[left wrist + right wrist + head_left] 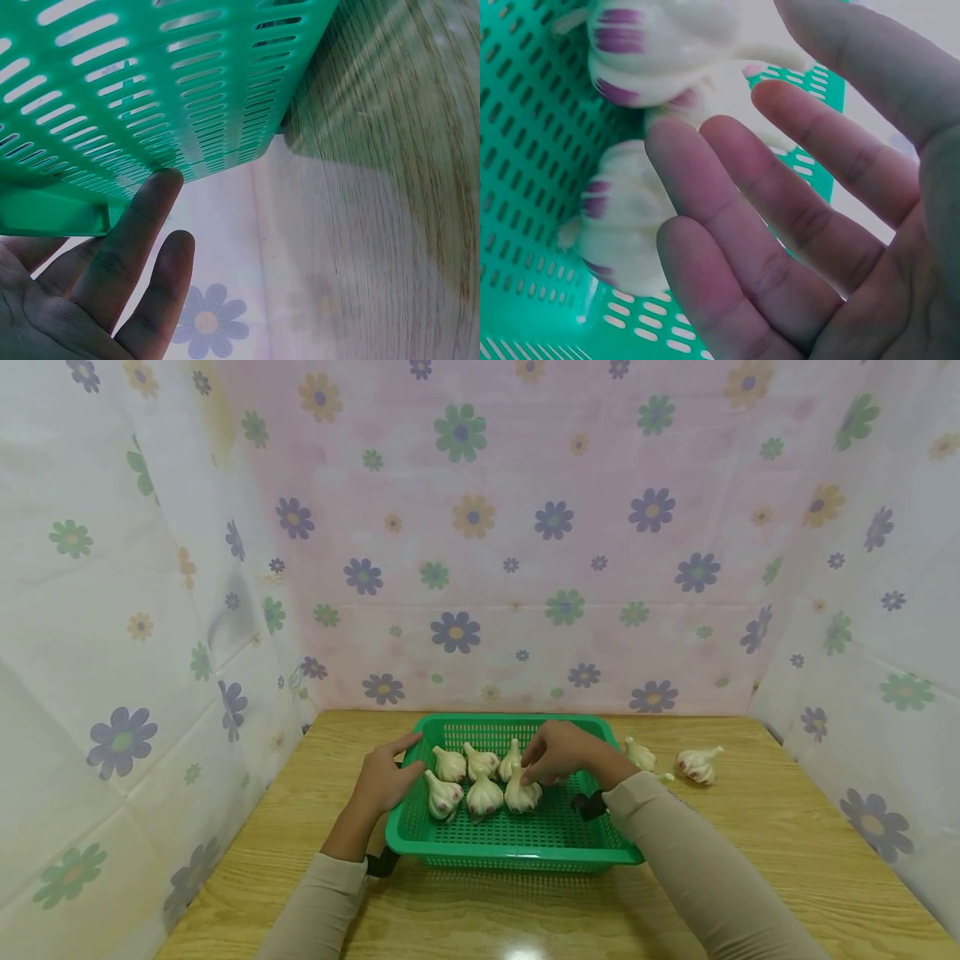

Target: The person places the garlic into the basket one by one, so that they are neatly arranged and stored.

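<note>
Straddling stem of garlic (522, 798), right grip (561, 753) unclenched, nearer hand; bulb at seven o'clock, stem toward twelve. Left grip (384, 779) loose, at basket's (517, 853) nine o'clock.

Looked through all three views and can't read a thing tbh: no text, labels, brands, numbers or signs I can make out, not from the head cam and not from either of the wrist cams.
</note>
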Tool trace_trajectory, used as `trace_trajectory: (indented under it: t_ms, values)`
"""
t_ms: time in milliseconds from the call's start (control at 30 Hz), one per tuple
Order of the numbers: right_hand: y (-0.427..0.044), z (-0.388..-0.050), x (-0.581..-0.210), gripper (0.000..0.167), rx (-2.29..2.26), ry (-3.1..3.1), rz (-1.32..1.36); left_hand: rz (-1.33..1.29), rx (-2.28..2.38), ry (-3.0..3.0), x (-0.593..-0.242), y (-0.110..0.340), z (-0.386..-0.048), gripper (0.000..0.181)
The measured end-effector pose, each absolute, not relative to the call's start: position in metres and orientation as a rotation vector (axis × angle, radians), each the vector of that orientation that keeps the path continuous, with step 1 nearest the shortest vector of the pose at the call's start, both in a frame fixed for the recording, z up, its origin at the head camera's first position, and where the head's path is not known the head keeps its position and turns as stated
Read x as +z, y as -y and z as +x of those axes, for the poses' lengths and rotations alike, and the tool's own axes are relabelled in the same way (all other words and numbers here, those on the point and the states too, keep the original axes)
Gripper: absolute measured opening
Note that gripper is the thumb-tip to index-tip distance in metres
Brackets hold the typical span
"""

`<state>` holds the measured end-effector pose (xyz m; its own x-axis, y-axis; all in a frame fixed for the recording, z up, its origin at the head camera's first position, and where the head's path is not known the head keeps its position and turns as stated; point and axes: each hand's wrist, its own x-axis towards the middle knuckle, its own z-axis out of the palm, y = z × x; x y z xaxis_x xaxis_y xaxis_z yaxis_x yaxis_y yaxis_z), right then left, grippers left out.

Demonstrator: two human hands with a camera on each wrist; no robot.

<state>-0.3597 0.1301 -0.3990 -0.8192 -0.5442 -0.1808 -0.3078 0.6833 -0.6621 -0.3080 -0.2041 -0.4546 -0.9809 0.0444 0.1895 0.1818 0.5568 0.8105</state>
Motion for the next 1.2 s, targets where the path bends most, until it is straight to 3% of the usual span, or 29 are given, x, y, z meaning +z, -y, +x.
trace_trajectory:
  t_ms: [733,1200]
  values:
    - [-0.186,-0.367,-0.370,0.044,-1.080,-2.620,-0.716,-0.206,-1.372,2.647,-0.453,0.204,-0.307,0.058]
    - [-0.231,-0.353,-0.377,0.039,-1.144,-2.832,-0.767,-0.199,-1.366,2.650,-0.454,0.205,-0.308,0.058]
